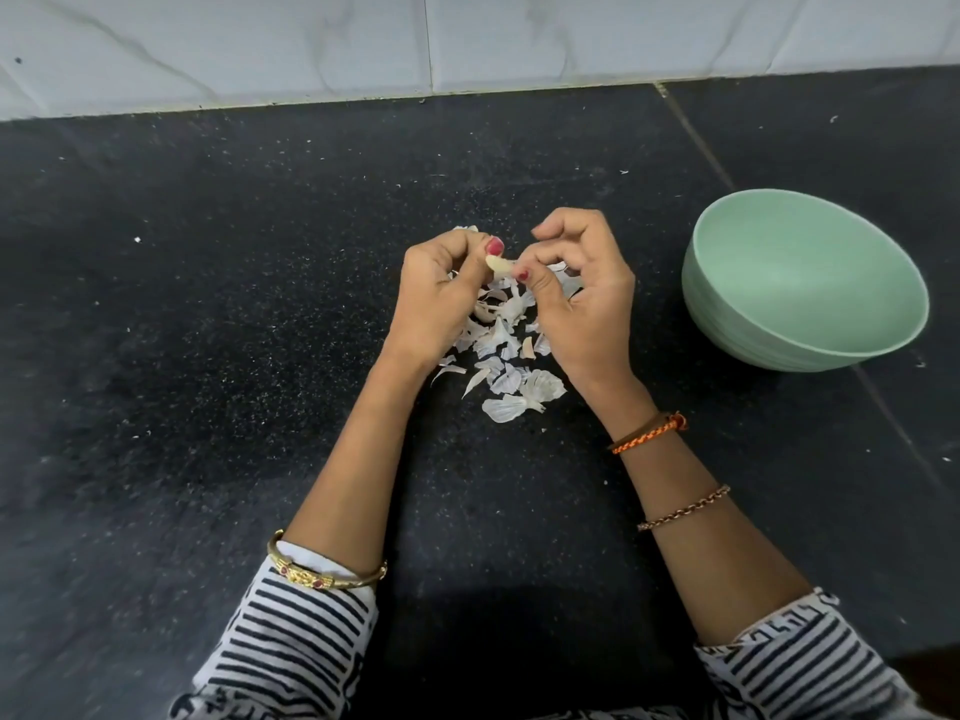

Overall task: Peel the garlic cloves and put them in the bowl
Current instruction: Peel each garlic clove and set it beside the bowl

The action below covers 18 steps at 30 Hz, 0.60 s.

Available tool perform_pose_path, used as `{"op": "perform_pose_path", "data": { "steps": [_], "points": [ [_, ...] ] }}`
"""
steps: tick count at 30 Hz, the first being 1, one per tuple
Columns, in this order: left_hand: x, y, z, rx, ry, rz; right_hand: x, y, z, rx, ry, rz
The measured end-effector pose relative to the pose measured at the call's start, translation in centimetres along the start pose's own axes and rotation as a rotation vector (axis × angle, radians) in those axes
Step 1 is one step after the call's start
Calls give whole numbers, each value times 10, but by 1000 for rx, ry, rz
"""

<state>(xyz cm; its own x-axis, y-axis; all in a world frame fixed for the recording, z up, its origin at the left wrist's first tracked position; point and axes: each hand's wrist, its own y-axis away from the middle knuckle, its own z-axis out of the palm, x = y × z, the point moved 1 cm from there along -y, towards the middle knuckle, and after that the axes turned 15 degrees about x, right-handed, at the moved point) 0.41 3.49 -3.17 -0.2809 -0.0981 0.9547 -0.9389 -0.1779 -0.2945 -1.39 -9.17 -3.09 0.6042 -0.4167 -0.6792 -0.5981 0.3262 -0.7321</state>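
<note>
A pale garlic clove (498, 266) is held above the counter between both hands. My left hand (436, 298) pinches its left end between thumb and curled fingers. My right hand (579, 298) pinches the right end with thumb and forefinger. A heap of white papery garlic skins (506, 356) lies on the black counter right under and just in front of the hands. The pale green bowl (810, 324) stands to the right of my right hand, tilted toward me; the part of its inside that shows holds nothing.
The black speckled stone counter (208, 330) stretches all around, dotted with tiny skin flecks. A white tiled wall (467, 39) rises at the back edge. A seam in the counter (696, 137) runs diagonally past the bowl.
</note>
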Motion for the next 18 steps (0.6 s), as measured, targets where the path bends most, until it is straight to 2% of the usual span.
{"op": "perform_pose_path", "data": {
  "steps": [5, 7, 13, 18],
  "points": [
    [0, 3, 6, 19, -19, 20, -5, -2, 0, 43, -141, 147],
    [1, 3, 6, 36, -22, 34, -4, -1, -1, 56, -123, 121],
    [6, 2, 0, 185, 91, -54, 0, 6, 0, 149, 209, -134],
    [8, 3, -2, 81, 77, 9, 3, 5, 0, 165, 235, -83]
  ]
}}
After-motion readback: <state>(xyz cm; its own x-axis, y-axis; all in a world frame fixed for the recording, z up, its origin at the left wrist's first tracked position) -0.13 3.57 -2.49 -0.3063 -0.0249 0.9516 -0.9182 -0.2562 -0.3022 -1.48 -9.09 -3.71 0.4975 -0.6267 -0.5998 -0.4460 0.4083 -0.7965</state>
